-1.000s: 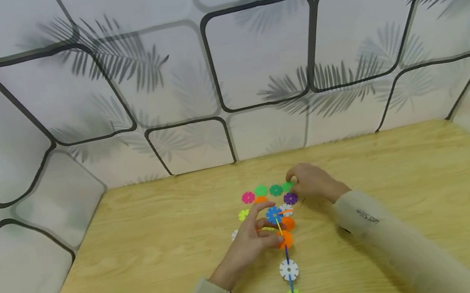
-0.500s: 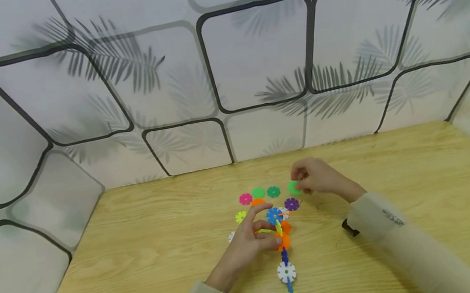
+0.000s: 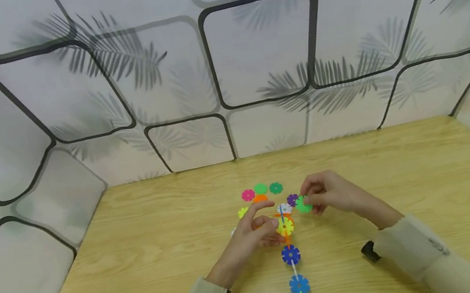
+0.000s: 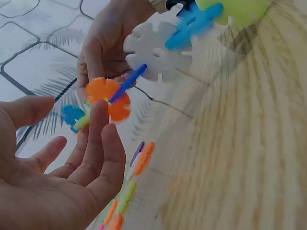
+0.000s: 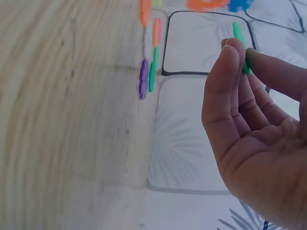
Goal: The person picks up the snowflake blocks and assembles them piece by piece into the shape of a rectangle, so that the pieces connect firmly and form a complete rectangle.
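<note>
My left hand (image 3: 250, 234) pinches a chain of notched plastic discs near its upper end, around the yellow disc (image 3: 284, 226). Below the fingers the chain runs toward me: a dark blue disc (image 3: 291, 255), then a blue disc (image 3: 299, 286), with others edge-on between them. In the left wrist view, an orange disc (image 4: 120, 106), a white disc (image 4: 158, 48) and a yellow-green disc (image 4: 240, 10) belong to the same chain. Just right of it, my right hand (image 3: 334, 194) pinches a bright green disc (image 3: 303, 204) between thumb and fingers. Green disc and chain are apart.
Loose discs lie on the wooden table (image 3: 160, 231) beyond my hands: pink (image 3: 248, 195), light green (image 3: 261, 189), dark green (image 3: 276, 188), orange (image 3: 260, 198), yellow (image 3: 243, 212), white (image 3: 285, 208) and purple (image 3: 293, 200). A patterned wall (image 3: 197, 142) bounds the table's far edge.
My right hand has lifted the bright green disc from the far row and brought it nearer to me. The chain has turned in my left hand, so other discs now face the head camera.
</note>
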The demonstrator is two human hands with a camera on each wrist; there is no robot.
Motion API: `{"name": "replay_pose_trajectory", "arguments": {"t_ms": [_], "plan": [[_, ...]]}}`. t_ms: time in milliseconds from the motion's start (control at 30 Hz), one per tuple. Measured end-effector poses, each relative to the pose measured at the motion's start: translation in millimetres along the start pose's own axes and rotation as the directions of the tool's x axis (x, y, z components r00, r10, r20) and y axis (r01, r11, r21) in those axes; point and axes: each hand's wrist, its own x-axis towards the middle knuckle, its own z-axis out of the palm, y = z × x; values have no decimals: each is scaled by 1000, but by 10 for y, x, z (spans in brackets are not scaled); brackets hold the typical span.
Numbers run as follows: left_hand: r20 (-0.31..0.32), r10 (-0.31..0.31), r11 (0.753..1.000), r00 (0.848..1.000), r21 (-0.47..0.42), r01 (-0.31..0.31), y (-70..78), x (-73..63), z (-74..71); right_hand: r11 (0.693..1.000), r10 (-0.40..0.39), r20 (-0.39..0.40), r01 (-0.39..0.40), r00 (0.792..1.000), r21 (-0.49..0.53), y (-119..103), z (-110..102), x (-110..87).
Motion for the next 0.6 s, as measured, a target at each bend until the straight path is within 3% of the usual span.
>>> {"name": "replay_pose_trajectory", "arguments": {"t_ms": [233, 367, 500, 600], "plan": [[24, 34, 999, 999, -27, -34, -24, 24, 24, 999, 25, -10, -24, 1000, 35, 11, 50, -43], [-55, 7, 1000, 998, -12, -8, -33, 16, 36, 999, 43, -22, -43, 999, 34, 40, 47, -45], [-149, 14, 994, 989, 112, 3, -24, 18, 70, 998, 51, -33, -50, 998, 34, 44, 38, -41], [-195, 21, 965, 981, 259, 31, -2, 32, 114, 998, 54, -39, -52, 998, 37, 39, 37, -35]]}}
